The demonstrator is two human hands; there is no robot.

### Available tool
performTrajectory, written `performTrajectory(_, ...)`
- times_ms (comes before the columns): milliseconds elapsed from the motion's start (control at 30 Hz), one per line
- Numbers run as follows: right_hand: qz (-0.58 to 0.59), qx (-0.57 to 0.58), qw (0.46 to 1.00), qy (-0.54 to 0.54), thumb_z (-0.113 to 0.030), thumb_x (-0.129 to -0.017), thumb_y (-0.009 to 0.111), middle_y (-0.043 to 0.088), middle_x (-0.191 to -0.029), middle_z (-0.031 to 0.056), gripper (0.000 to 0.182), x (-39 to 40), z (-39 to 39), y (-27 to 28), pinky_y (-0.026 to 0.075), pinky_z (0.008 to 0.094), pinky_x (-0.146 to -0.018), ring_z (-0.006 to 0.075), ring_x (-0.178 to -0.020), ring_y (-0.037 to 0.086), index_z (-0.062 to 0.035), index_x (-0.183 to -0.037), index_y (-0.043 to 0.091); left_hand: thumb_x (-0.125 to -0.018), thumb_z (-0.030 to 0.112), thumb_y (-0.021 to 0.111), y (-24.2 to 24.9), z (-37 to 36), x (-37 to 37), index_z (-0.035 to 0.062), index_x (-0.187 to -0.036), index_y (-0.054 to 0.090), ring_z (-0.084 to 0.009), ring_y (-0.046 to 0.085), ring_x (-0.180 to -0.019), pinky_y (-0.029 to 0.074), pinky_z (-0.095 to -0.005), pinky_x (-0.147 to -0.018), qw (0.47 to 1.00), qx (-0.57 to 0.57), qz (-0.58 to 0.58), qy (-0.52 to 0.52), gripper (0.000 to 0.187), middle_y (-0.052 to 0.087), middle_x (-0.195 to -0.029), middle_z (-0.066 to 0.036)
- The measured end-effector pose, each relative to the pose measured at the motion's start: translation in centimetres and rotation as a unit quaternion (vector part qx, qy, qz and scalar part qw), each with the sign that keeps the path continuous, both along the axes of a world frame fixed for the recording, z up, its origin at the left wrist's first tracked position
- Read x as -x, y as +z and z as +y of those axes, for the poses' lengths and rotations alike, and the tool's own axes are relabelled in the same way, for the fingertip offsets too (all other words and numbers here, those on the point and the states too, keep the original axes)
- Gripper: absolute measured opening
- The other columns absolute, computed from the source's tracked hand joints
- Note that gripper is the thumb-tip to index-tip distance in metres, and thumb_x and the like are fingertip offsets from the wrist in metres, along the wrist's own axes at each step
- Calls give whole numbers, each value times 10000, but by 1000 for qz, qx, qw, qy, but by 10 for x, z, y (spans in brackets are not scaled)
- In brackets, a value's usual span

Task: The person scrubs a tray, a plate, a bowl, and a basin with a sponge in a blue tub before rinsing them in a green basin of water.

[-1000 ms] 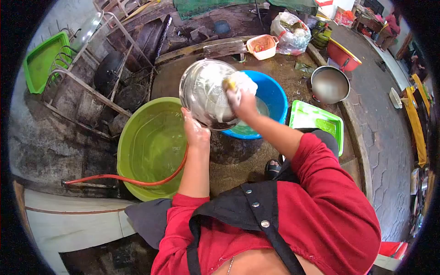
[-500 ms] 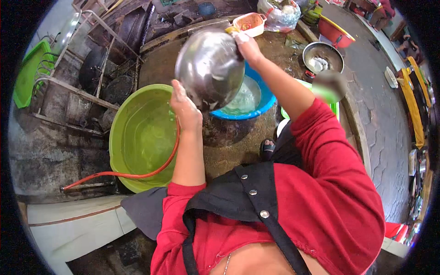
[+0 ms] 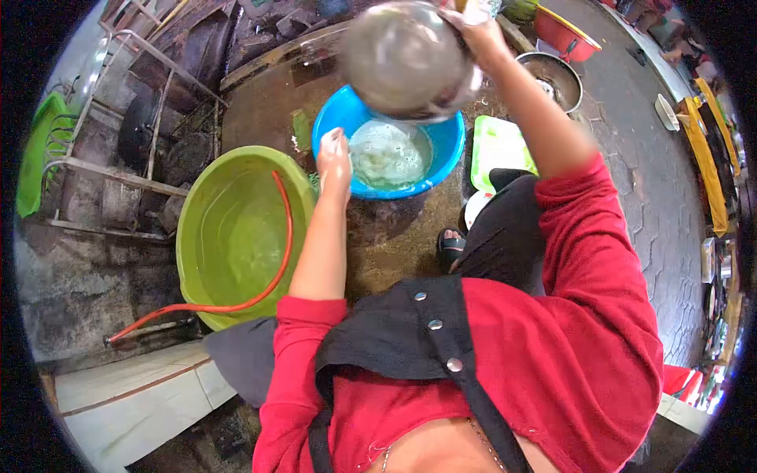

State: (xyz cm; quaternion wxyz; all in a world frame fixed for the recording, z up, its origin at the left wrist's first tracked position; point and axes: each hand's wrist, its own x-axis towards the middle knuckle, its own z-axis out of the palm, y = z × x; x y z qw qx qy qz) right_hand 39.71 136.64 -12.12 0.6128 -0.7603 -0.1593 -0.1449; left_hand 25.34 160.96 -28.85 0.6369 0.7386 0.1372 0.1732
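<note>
My right hand [image 3: 482, 38] grips the rim of a large metal bowl [image 3: 402, 59], raised and tilted above the blue basin [image 3: 453, 162]. The bowl's rounded outer side faces me and is blurred. Cloudy, foamy water [image 3: 388, 154] lies in the basin. My left hand [image 3: 334, 164], wet with suds, is at the basin's left edge, apart from the bowl. Its fingers look drawn together; whether anything is inside them is hidden. Left of this hand stands a green tub [image 3: 193, 236] of water, with an orange hose [image 3: 280, 272] running into it.
A metal rack [image 3: 118, 169] stands at left. On the right are a light-green tray [image 3: 481, 154], a pan [image 3: 572, 87] and a red basin [image 3: 564, 35]. My sandalled foot [image 3: 451, 246] is on the wet floor. Other people [image 3: 686, 47] are at the far upper right.
The metal bowl has moved up and right in my right hand. My left hand has come off the bowl and sits beside the basin, its fingers drawn in. The view has shifted slightly.
</note>
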Motion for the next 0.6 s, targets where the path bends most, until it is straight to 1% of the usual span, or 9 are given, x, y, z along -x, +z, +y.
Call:
performTrajectory(33, 52, 64, 996, -33, -271, -732, 657, 588, -911, 63, 391, -11, -29, -9, 456, 287, -715, 146, -802, 551, -54, -1037, 543, -847, 224, 506, -20, 11, 3, 41, -1091, 520, -259, 535, -883, 434, -358, -781, 989, -135, -57, 23, 305, 542, -984, -134)
performTrajectory(67, 19, 110, 993, -49, -288, -698, 678, 603, -888, 77, 427, -22, -58, -28, 458, 298, -714, 164, -789, 565, -22, -1006, 545, -811, 170, 547, -13, 18, 16, 39, -1084, 522, -303, 509, -938, 414, -382, -818, 948, -312, -17, 61, 305, 514, -998, -154)
performTrajectory(133, -27, 201, 975, -85, -328, -652, 705, 620, -879, 128, 506, -54, -125, -114, 461, 331, -720, 219, -799, 592, -5, -999, 529, -784, 153, 574, -17, 35, 39, 54, -1075, 532, -321, 486, -970, 402, -386, -843, 904, -419, 21, 88, 310, 448, -1087, -180)
performTrajectory(233, 65, 383, 906, -170, -318, -676, 677, 599, -915, 228, 521, -4, -142, -168, 451, 404, -750, 344, -864, 591, -81, -1099, 485, -755, 166, 611, -33, 51, 68, 86, -1181, 458, -327, 406, -1103, 338, -453, -906, 858, -484, 121, 121, 460, 390, -1214, -160)
performTrajectory(267, -33, 386, 910, -146, -270, -740, 599, 582, -915, 252, 410, -17, -178, -247, 439, 443, -751, 390, -857, 568, -129, -1111, 494, -755, 166, 611, -30, 48, 76, 86, -1181, 458, -327, 406, -1103, 338, -453, -906, 857, -482, 126, 128, 460, 390, -1214, -160)
performTrajectory(400, 67, 477, 865, -138, -150, -801, 460, 602, -921, 200, 324, 49, -203, -309, 440, 457, -724, 368, -851, 571, -148, -1123, 501, -753, 171, 614, -29, 46, 88, 115, -1277, 357, -335, 308, -1197, 272, -528, -940, 825, -514, 220, 81, 586, 281, -1316, -152)
performTrajectory(467, 154, 505, 838, -140, -150, -780, 487, 600, -912, 198, 335, 60, -212, -331, 438, 456, -735, 365, -845, 571, -148, -1115, 506, -753, 148, 606, -33, 46, 88, 134, -1322, 293, -355, 282, -1217, 251, -528, -961, 834, -503, 214, 70, 649, 252, -1333, -165)
performTrajectory(567, 124, 492, 845, -168, -126, -763, 507, 597, -864, 204, 334, 66, -210, -362, 442, 459, -700, 349, -824, 579, -121, -1098, 510, -752, 124, 599, -32, 46, 84, 144, -1337, 262, -371, 280, -1215, 241, -522, -970, 845, -490, 203, 59, 675, 246, -1330, -194)
performTrajectory(600, 138, 542, 804, -200, -132, -753, 554, 586, -839, 215, 324, 67, -196, -359, 450, 434, -656, 336, -808, 583, -78, -1070, 511, -752, 124, 599, -32, 47, 83, 144, -1337, 262, -371, 280, -1215, 241, -522, -970, 845, -489, 207, 65, 675, 246, -1330, -194)
